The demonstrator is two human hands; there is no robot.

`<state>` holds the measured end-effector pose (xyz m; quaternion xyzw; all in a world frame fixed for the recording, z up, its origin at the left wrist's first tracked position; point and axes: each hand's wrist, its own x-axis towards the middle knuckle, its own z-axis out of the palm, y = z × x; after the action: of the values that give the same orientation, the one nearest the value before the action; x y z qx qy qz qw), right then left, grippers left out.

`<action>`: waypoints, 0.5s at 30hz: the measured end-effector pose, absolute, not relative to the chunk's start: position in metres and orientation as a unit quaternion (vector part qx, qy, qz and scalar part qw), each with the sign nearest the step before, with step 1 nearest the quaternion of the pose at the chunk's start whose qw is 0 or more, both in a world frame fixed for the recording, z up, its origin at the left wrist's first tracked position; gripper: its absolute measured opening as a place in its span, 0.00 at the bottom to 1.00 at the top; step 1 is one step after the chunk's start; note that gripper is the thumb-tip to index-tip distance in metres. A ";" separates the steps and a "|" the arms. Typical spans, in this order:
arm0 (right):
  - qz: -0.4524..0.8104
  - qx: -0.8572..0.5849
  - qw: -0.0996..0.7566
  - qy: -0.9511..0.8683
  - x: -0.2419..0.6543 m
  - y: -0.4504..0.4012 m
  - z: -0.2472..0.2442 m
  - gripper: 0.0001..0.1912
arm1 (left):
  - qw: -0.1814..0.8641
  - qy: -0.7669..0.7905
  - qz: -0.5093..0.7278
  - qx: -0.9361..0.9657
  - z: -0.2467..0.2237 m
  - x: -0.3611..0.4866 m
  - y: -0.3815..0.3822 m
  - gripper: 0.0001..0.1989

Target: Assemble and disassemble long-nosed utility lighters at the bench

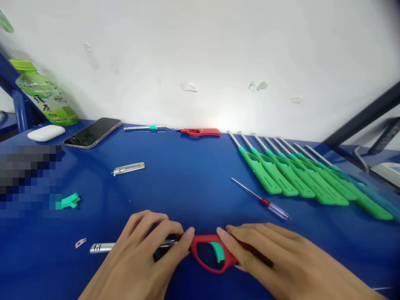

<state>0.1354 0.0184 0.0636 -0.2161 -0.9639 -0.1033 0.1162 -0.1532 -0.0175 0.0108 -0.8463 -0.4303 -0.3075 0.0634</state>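
A red utility lighter lies crosswise at the table's near edge, its teal trigger showing inside the finger loop. My left hand has its fingers closed on the lighter's front end, thumb against the red neck. Out from under that hand, to the left, sticks a silver metal tube; whether it is joined to the body is hidden. The handle end is gripped by my right hand, with thumb and fingers pressed beside the loop. Most of the handle is covered by that hand.
Green lighters line the right side, beside a screwdriver. Toward the wall lie another red lighter and a tube. Leftward are a clear fuel tank, teal piece, white clip, phone and bottle.
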 end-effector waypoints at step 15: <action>-0.108 -0.278 0.124 -0.946 0.147 0.008 0.040 0.25 | 0.135 -0.463 -0.172 -0.859 0.014 -0.206 -0.035 0.13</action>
<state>0.1467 0.0080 0.0402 -0.2779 -0.9465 -0.1075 0.1241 -0.2060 -0.0348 0.0135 -0.8590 -0.4631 -0.1716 0.1353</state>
